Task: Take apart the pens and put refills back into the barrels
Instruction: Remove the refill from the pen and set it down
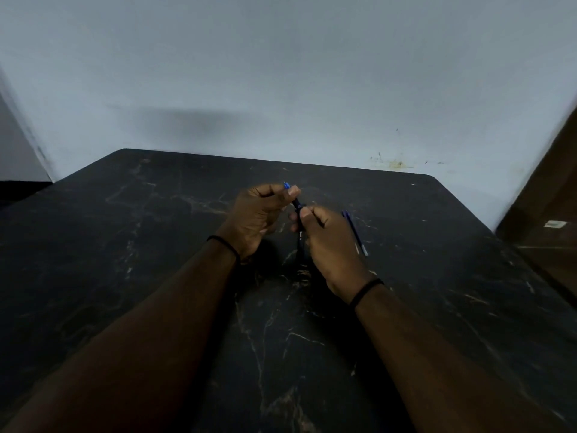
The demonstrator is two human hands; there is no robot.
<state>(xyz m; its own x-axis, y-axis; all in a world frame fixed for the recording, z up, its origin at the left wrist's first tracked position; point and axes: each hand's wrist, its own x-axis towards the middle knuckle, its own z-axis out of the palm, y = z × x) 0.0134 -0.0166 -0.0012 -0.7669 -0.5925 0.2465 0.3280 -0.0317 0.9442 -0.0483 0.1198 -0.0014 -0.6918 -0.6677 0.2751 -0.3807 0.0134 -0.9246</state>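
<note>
Dark marbled bench (406, 307) by pale wall | left hand (256, 215) fingers pinch the blue end of pen (299, 214) | right hand (327, 245) closed around barrel | axis runs away, slightly left | refill (356, 233) lies just right, nearer the right hand.

The pen (298, 228) was largely covered by both hands: the right hand (331, 245) hid its lower barrel, the left hand (260, 214) its upper end, leaving only a blue tip. White lettering on the barrel was too small to read. Whether the thin blue sticks (355, 232) on the worktop (156, 245) were refills could not be determined. The frame cut both forearms.
</note>
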